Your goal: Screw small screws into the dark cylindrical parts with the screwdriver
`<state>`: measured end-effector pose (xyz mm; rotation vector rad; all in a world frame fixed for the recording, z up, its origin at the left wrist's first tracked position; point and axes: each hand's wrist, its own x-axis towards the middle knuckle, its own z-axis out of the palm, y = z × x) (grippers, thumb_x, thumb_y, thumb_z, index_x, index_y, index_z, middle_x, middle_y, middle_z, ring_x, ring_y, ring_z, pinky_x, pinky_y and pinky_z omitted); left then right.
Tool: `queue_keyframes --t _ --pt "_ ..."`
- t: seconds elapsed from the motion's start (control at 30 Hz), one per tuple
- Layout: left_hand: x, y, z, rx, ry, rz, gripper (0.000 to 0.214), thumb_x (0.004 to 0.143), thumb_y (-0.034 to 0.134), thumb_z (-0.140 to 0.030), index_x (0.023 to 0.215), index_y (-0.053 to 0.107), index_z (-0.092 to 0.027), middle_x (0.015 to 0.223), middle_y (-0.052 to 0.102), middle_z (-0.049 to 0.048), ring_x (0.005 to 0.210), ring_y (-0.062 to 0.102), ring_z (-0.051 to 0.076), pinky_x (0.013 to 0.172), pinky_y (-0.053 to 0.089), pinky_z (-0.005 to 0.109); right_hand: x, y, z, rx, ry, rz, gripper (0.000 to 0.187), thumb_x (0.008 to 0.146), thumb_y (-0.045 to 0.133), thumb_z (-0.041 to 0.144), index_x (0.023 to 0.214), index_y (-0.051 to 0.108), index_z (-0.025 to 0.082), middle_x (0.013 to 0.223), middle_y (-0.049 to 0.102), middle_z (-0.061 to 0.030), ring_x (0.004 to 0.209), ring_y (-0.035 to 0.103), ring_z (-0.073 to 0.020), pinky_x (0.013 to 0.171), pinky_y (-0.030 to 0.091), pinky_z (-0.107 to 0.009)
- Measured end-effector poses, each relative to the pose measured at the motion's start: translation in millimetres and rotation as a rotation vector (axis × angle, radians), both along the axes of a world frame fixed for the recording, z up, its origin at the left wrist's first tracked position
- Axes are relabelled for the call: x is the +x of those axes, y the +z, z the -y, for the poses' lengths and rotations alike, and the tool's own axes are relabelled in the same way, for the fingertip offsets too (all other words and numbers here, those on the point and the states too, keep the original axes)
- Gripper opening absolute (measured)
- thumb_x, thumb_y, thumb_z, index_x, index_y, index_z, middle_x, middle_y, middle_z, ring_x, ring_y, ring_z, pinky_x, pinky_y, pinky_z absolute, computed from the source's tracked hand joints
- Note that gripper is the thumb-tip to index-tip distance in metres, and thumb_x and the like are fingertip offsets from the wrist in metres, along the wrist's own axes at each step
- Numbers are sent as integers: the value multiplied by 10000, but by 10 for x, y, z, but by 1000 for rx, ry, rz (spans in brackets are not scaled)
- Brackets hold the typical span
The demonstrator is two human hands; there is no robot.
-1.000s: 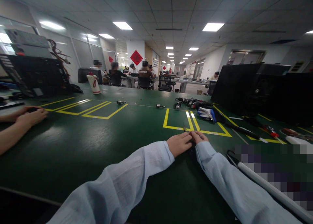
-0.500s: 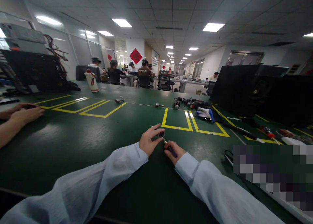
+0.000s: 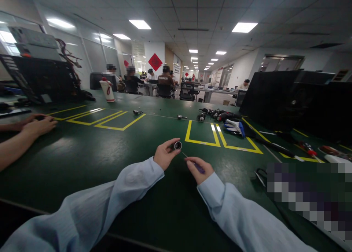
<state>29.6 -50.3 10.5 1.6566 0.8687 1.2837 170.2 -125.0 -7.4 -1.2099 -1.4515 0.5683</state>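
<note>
Between thumb and fingers, my left hand [image 3: 164,154] grips a small round part [image 3: 178,145] with a metal rim and a dark hollow inside, its opening facing me. My right hand [image 3: 200,170] is closed on a screwdriver [image 3: 199,167] with a dark purple handle. The thin shaft points up and left toward the round part, and its tip is a little apart from the rim. Both hands are above the green table [image 3: 154,208].
A co-worker's hands [image 3: 38,127] rest at the left. Yellow tape frames [image 3: 203,143] mark the table. Farther back are small metal parts [image 3: 180,117], a blue-white glove [image 3: 234,127], a white cup [image 3: 107,90] and a red screwdriver [image 3: 309,148]. Dark computer cases [image 3: 269,101] stand at the right.
My left hand has turned the round part so its opening faces me more. The screwdriver tip has drawn back slightly from it. The view has shifted a little.
</note>
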Motion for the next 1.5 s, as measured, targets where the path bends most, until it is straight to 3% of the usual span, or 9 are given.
queue_keyframes --t 0.13,0.27,0.37,0.47,0.6,0.83,1.1,1.27,1.5 --pt "-29 -4 27 157 113 -225 412 614 652 -183 1025 617 -180 1015 601 77 962 540 214 816 460 363 172 202 -56 -141 -129 -375 363 667 556 468 480 566 157 404 578 -24 374 533 -121 416 449 -229" --pt "-42 14 53 193 197 -388 413 610 672 -226 1020 628 -219 851 617 53 768 548 184 647 475 310 190 324 -46 -236 -209 -388 493 665 521 498 296 414 189 213 325 45 205 316 -62 247 227 -184" --pt "-24 -18 56 119 101 -322 426 639 651 -226 1061 602 -192 868 637 56 733 566 172 647 479 310 155 307 -44 -241 -222 -346 496 649 518 505 280 402 194 215 308 48 204 296 -58 247 195 -189" --pt "10 -58 62 40 -47 -186 443 654 634 -204 1090 571 -150 938 645 71 824 591 187 743 483 340 133 242 -67 -258 -207 -331 500 630 524 527 278 404 194 213 313 47 203 298 -59 252 186 -191" --pt "49 -64 90 -44 -131 -91 454 642 635 -174 1088 556 -137 1001 632 75 915 587 189 842 461 360 125 183 -95 -276 -192 -318 501 630 528 526 277 404 193 202 299 51 196 295 -58 252 174 -188" --pt "71 -36 136 -164 -179 -17 454 610 646 -129 1055 554 -113 993 637 85 945 588 196 887 441 383 126 195 -105 -291 -226 -251 486 653 505 487 277 410 195 190 308 46 190 290 -59 247 191 -185" --pt "93 -12 159 -288 -210 14 453 556 662 -79 1004 594 -97 937 665 87 893 614 203 893 432 394 202 189 -176 -415 -254 -348 449 719 437 356 301 411 195 190 317 50 178 302 -64 236 222 -178" --pt "89 -31 140 -351 -184 62 450 544 638 -37 988 615 -109 950 668 79 913 609 207 915 415 375 92 223 -76 -318 -241 -151 450 728 458 399 332 418 187 209 337 53 200 305 -47 263 236 -162" --pt "61 -60 119 -367 -182 83 446 546 655 -48 983 617 -127 945 671 73 872 624 195 889 440 369 95 216 3 -207 -206 -309 460 715 489 483 369 436 184 246 356 55 228 334 -59 279 254 -178"
